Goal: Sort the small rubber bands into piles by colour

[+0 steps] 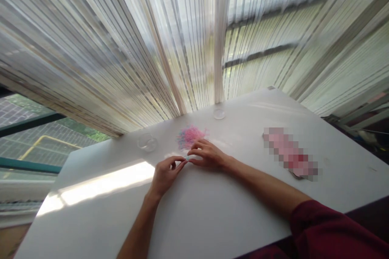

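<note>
My left hand (164, 174) is closed in a pinch over the white table (197, 218), with thumb and forefinger together at a small light-blue piece (187, 157). From the other side my right hand (209, 154) meets it, its fingertips also pinched at the same piece. Most of that piece is covered by the fingers, so its exact kind is not clear. Just beyond my right fingers lies a loose pile of thin pink and blue sticks (191, 134).
Clear round dishes or lids stand near the far edge, one clear dish (219, 114) behind the pile and another clear container (147, 143) to its left. A blurred-out pink object (287, 153) lies at right. Striped sheer curtains (182, 48) hang behind the table.
</note>
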### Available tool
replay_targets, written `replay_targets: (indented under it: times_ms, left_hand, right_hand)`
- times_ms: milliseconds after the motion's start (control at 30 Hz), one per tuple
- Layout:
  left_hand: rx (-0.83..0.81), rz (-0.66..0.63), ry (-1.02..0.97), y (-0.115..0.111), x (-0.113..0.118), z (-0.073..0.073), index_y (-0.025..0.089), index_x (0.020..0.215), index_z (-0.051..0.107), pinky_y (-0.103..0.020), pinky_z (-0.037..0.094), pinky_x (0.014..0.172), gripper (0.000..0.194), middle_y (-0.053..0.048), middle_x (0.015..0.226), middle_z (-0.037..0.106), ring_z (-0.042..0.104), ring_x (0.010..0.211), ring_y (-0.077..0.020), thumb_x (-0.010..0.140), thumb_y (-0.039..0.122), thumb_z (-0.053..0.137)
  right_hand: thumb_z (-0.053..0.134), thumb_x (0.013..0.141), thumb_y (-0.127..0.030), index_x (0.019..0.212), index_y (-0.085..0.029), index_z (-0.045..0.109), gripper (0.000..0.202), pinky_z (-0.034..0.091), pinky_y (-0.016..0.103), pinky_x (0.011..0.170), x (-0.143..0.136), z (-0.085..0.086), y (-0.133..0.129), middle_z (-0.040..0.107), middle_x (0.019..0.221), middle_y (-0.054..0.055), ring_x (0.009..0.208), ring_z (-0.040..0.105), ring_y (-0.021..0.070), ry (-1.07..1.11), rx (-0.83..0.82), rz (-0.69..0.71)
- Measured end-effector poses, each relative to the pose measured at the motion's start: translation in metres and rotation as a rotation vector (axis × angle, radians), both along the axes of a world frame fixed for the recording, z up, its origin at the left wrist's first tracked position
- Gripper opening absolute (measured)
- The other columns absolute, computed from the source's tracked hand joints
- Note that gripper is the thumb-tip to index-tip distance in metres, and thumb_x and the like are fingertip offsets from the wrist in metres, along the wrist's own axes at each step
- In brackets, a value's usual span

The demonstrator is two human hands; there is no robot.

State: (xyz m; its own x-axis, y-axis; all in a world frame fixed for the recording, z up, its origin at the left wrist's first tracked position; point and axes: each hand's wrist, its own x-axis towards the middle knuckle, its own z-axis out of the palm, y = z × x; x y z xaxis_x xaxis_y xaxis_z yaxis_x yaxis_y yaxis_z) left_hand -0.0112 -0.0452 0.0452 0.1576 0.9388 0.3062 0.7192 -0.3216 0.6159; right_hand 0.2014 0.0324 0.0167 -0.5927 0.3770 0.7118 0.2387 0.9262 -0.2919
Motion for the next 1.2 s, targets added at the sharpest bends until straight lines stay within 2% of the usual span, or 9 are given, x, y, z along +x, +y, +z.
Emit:
replay_targets:
  times_ms: [133,300,467,767,967,1200]
  left_hand:
    - [0.000,0.009,-0.012,-0.0001,0.0018,-0.0006,0.021,0.087,0.075,-0.020,0.044,0.055,0.021,0.002,0.067,0.070,0.051,0.050,-0.0087,0.087,0.040,0.067]
    - [-0.019,0.006,-0.043,0.0007,0.0033,-0.0012,0.020,0.088,0.076,-0.019,0.044,0.055,0.021,0.002,0.067,0.069,0.050,0.050,-0.0084,0.087,0.039,0.067]
    - [-0.041,0.007,-0.047,0.0010,0.0029,-0.0031,0.020,0.088,0.076,-0.020,0.046,0.057,0.020,0.001,0.068,0.070,0.051,0.051,-0.0087,0.087,0.038,0.066]
    - [-0.049,-0.045,0.049,-0.0014,-0.0040,-0.0061,0.022,0.098,0.072,-0.022,0.049,0.061,0.016,-0.002,0.092,0.074,0.055,0.060,-0.0098,0.090,0.030,0.060]
    - [-0.029,-0.056,0.125,-0.0027,-0.0027,-0.0014,0.022,0.097,0.070,-0.022,0.047,0.063,0.015,-0.001,0.093,0.073,0.056,0.061,-0.0100,0.090,0.028,0.058]
    - [-0.033,-0.076,0.213,-0.0042,-0.0030,-0.0012,0.024,0.095,0.071,-0.022,0.049,0.067,0.015,-0.001,0.096,0.073,0.064,0.070,-0.0120,0.093,0.030,0.057]
  right_hand:
    - [0.064,0.092,-0.027,0.093,-0.021,0.069,0.008,0.049,0.031,0.079,-0.0007,-0.0013,-0.0005,0.066,0.086,0.005,0.084,0.057,0.0177,-0.039,0.036,0.010]
    - [0.066,0.091,-0.029,0.097,-0.021,0.069,0.011,0.048,0.031,0.080,-0.0022,-0.0016,-0.0021,0.066,0.088,0.006,0.085,0.057,0.0176,-0.047,0.031,0.020]
    - [0.065,0.091,-0.025,0.093,-0.021,0.068,0.006,0.047,0.030,0.080,-0.0028,-0.0037,-0.0031,0.065,0.087,0.005,0.085,0.055,0.0173,-0.074,0.016,0.038]
    - [0.062,0.091,-0.022,0.093,-0.020,0.069,0.007,0.048,0.031,0.080,-0.0009,-0.0058,-0.0042,0.065,0.088,0.006,0.085,0.056,0.0181,-0.132,-0.052,0.044]
    - [0.062,0.090,-0.019,0.092,-0.019,0.069,0.007,0.049,0.030,0.077,-0.0010,-0.0029,-0.0062,0.066,0.087,0.006,0.083,0.057,0.0176,-0.099,-0.095,0.055]
    - [0.065,0.087,-0.022,0.091,-0.020,0.069,0.007,0.050,0.031,0.077,-0.0015,-0.0050,-0.0072,0.065,0.086,0.006,0.082,0.057,0.0180,-0.090,-0.156,0.043]
